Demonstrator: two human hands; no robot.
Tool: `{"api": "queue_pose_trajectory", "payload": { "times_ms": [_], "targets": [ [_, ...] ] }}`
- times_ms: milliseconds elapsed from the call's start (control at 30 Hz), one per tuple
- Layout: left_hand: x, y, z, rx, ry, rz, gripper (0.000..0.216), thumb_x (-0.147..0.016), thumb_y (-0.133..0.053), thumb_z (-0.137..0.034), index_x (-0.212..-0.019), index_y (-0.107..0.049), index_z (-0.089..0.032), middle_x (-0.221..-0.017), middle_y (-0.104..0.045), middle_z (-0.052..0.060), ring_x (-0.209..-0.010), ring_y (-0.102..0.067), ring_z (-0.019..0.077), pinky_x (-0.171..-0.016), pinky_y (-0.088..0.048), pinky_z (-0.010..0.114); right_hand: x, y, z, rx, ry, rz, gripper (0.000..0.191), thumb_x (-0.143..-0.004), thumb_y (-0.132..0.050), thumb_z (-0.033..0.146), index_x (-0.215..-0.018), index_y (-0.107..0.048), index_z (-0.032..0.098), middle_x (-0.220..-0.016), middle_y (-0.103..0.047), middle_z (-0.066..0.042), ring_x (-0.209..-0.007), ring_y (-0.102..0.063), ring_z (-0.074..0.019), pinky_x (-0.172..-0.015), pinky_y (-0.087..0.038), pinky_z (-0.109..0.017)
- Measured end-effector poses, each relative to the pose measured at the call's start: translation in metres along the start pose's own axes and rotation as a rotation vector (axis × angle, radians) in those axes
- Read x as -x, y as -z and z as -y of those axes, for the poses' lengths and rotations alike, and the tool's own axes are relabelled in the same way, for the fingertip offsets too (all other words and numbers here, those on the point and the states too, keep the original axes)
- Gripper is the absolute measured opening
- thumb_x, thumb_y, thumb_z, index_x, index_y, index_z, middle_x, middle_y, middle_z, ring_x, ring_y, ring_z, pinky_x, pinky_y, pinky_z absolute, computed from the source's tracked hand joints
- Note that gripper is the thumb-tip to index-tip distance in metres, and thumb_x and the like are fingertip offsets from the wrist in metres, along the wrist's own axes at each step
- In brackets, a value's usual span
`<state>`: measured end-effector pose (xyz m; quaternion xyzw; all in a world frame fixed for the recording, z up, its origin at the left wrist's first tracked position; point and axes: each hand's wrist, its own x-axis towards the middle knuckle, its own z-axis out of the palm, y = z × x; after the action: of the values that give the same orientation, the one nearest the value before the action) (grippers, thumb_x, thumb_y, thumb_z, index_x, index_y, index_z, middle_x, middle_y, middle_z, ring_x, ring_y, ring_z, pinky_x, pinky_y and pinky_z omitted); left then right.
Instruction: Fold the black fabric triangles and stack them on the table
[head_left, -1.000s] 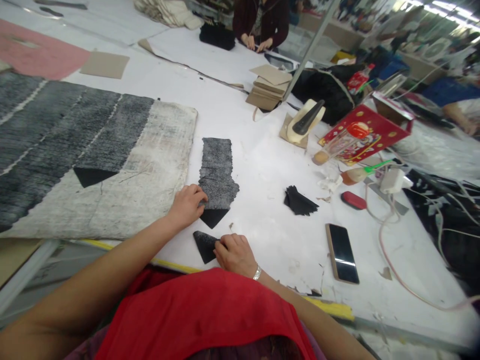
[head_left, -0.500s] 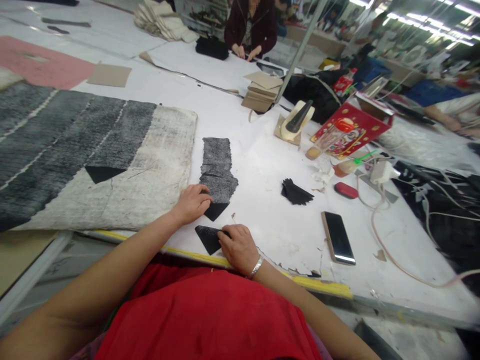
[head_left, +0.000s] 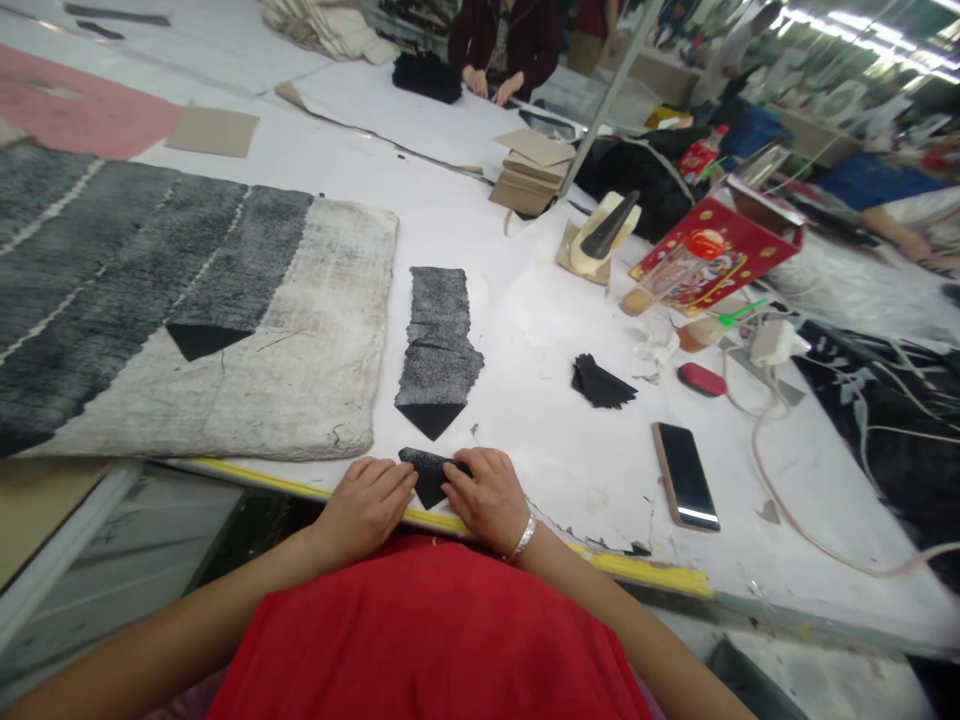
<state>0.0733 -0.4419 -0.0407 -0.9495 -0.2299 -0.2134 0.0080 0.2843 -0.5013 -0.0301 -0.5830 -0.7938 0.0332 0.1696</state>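
A small black triangular fabric piece point(head_left: 427, 478) with a speckled grey band lies at the table's front edge. My left hand point(head_left: 371, 502) grips its left corner, fingertips pressed together. On the opposite side, the fingers of my right hand point(head_left: 489, 495) pinch the other corner; a bracelet circles that wrist. Just beyond is a row of overlapped speckled grey pieces point(head_left: 439, 370) ending in a black point. A loose stack of black fabric pieces point(head_left: 602, 383) sits to the right. Left of my hands is a board-like pad point(head_left: 345, 330) with dark overlapped rows and another black triangle point(head_left: 206, 340).
Right of the stack lie a phone point(head_left: 685, 476), a red oval case point(head_left: 702, 379) and white cables. Behind them stand a red box point(head_left: 724, 250) and a cream-and-black tool point(head_left: 604, 240). Brown cards point(head_left: 531, 170) are piled near a pole. Across the table, a person's hands point(head_left: 491, 85) are working.
My left hand has left the speckled row and moved down toward me onto the small triangular piece. My right hand still holds that piece, which has shifted slightly right.
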Motion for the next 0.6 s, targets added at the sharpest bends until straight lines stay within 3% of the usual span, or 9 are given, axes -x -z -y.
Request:
{"api": "queue_pose_trajectory", "payload": {
  "times_ms": [67,200,267,433,600],
  "targets": [
    [0.006,-0.007,-0.003,-0.037,0.016,-0.002,0.023,-0.083,-0.052,-0.019,-0.104,-0.061,-0.015,-0.105,-0.064,0.007,-0.09,-0.055,0.02,-0.08,-0.038,0.037,-0.003,0.003,-0.009,-0.102,-0.011,-0.029,0.017,-0.086,-0.054,0.029,-0.098,-0.062,0.02,-0.102,-0.057,-0.008,-0.095,-0.049,-0.0217,-0.085,-0.038,-0.038],
    [0.008,-0.013,0.0,-0.058,0.039,-0.026,0.022,-0.083,-0.053,-0.021,-0.103,-0.061,-0.017,-0.104,-0.065,0.006,-0.088,-0.055,0.0192,-0.08,-0.038,0.036,-0.018,0.005,-0.018,-0.317,-0.189,-0.16,0.015,-0.088,-0.049,0.025,-0.1,-0.056,0.018,-0.098,-0.057,-0.008,-0.094,-0.052,-0.0188,-0.084,-0.043,-0.033],
    [0.009,-0.014,0.001,-0.073,0.06,-0.043,0.023,-0.082,-0.054,-0.022,-0.103,-0.061,-0.019,-0.105,-0.065,0.006,-0.09,-0.055,0.0195,-0.081,-0.038,0.037,-0.03,0.003,-0.012,-0.297,-0.195,-0.084,0.018,-0.087,-0.051,0.025,-0.103,-0.053,0.017,-0.098,-0.057,-0.008,-0.093,-0.052,-0.0193,-0.083,-0.043,-0.033],
    [0.012,-0.016,0.0,-0.114,0.126,-0.067,0.025,-0.079,-0.057,-0.025,-0.104,-0.061,-0.024,-0.107,-0.064,0.005,-0.095,-0.056,0.0198,-0.084,-0.037,0.037,-0.057,0.0,0.016,0.023,-0.126,0.282,0.019,-0.083,-0.06,0.033,-0.091,-0.056,0.017,-0.088,-0.056,-0.008,-0.085,-0.05,-0.0229,-0.076,-0.039,-0.035],
    [0.011,-0.014,0.002,-0.162,0.11,-0.075,0.022,-0.081,-0.055,-0.03,-0.102,-0.062,-0.024,-0.103,-0.066,0.005,-0.091,-0.058,0.0197,-0.083,-0.037,0.037,-0.065,0.001,0.018,0.07,-0.112,0.331,0.017,-0.082,-0.062,0.034,-0.083,-0.057,0.018,-0.085,-0.054,-0.007,-0.084,-0.048,-0.0226,-0.072,-0.035,-0.034]
  ]
}}
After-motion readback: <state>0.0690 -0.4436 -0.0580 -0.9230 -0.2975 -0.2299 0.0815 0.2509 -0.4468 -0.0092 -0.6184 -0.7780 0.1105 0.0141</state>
